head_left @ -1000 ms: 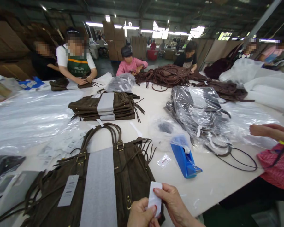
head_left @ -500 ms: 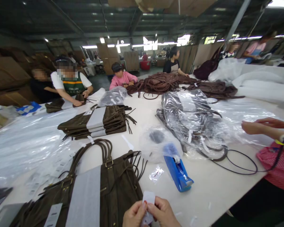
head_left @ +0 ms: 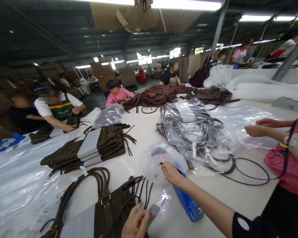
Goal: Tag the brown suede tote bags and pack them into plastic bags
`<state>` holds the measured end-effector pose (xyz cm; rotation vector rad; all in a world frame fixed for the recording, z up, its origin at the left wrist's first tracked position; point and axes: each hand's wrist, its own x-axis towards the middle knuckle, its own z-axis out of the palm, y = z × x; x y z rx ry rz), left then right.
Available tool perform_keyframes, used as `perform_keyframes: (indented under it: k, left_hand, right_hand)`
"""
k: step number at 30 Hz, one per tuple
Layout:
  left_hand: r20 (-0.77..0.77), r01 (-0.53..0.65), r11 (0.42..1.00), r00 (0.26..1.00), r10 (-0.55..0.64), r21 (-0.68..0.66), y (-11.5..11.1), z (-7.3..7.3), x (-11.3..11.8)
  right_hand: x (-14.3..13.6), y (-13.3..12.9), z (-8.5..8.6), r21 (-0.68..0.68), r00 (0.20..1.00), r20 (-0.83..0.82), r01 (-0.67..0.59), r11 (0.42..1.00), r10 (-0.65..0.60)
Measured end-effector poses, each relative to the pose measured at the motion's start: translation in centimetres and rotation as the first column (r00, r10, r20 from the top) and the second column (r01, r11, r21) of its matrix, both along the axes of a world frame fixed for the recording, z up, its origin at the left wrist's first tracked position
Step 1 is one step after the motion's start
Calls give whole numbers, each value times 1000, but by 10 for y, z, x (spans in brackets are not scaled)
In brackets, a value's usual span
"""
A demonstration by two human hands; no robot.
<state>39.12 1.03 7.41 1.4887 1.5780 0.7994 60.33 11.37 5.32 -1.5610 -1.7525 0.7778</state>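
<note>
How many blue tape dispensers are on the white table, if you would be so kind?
1: the blue tape dispenser lies near the table's front edge, partly under the right hand and forearm. Others may be hidden beneath the plastic bags.

I am seeing a small pale card (head_left: 153,210) sitting at the bottom centre of the frame, tilted, pinched at its lower edge, lying over the brown bag (head_left: 114,211). Above it, in the middle of the frame, a crumpled clear plastic bag (head_left: 155,162) is resting on the white table, with something dark showing through it, beside the blue tape dispenser (head_left: 188,205).
</note>
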Motion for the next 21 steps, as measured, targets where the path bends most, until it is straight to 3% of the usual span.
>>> perform_keyframes:
  k: [5,11,15,21]
  left_hand:
    - [-134,175,982,977,-165,65,61,29,47]
    - [-319,254,967,919,-229,37,122,20,82]
    - [-395,252,967,892,-221,27,149,17,94]
    - [-361,186,978,922,-142,89,171,39,99]
  right_hand:
    - [19,36,28,34,996,71,-49,998,46]
    - [39,42,42,65,980,140,-150,987,140]
    - [50,41,48,103,945,278,-210,972,175]
    - [62,40,57,126,904,421,-142,982,77]
